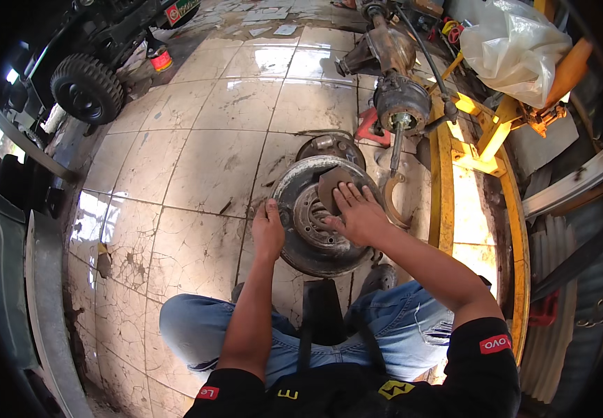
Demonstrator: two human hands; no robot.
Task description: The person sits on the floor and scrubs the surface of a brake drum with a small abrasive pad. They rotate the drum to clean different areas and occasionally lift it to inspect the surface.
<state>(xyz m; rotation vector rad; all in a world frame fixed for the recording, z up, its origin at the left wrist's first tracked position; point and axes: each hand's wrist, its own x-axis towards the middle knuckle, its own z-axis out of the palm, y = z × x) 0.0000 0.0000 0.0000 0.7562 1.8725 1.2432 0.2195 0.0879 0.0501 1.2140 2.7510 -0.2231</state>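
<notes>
A round dark metal brake drum (336, 259) with a worn, paler rim is tilted up in front of my knees. Its middle has a ring of bolt holes. My left hand (268, 230) is closed on the drum's left edge, the thumb side toward me. My right hand (358, 211) holds a brown piece of sandpaper (329, 189) against the upper face of the drum, with the fingers laid over it. Behind the drum sits another round metal part (333, 146), partly hidden. A curved brake shoe (393, 198) lies to the right.
An axle assembly (395, 63) with a shaft stands beyond the drum, beside a red stand (371, 129). A yellow steel frame (443, 188) runs along my right, with a plastic bag (514, 52) above it. A vehicle tyre (87, 89) and a can (160, 58) are at far left.
</notes>
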